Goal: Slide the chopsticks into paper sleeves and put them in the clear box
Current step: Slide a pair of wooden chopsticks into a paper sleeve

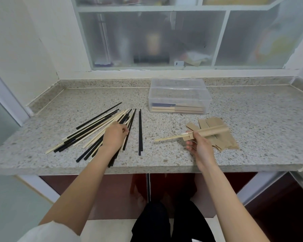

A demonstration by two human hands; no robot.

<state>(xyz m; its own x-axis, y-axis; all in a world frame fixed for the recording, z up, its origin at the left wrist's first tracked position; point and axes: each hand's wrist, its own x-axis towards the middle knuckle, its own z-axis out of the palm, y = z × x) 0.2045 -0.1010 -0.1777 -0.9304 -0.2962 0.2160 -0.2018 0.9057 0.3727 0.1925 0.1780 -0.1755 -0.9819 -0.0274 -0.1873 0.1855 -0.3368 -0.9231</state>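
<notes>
A loose pile of black and pale wooden chopsticks (94, 130) lies on the left of the granite counter. My left hand (115, 135) rests on the pile with fingers curled over some sticks; what it holds is hidden. My right hand (198, 145) grips a brown paper sleeve (210, 131) with a wooden chopstick (168, 137) sticking out of its left end. Under it lies a stack of empty paper sleeves (220, 142). The clear box (179, 96) stands at the back, open, with several sleeved chopsticks lying in it.
A pair of black chopsticks (140, 131) lies apart from the pile, pointing away from me. The counter (261, 119) ends in a front edge just below my wrists. A frosted window and wall close off the back.
</notes>
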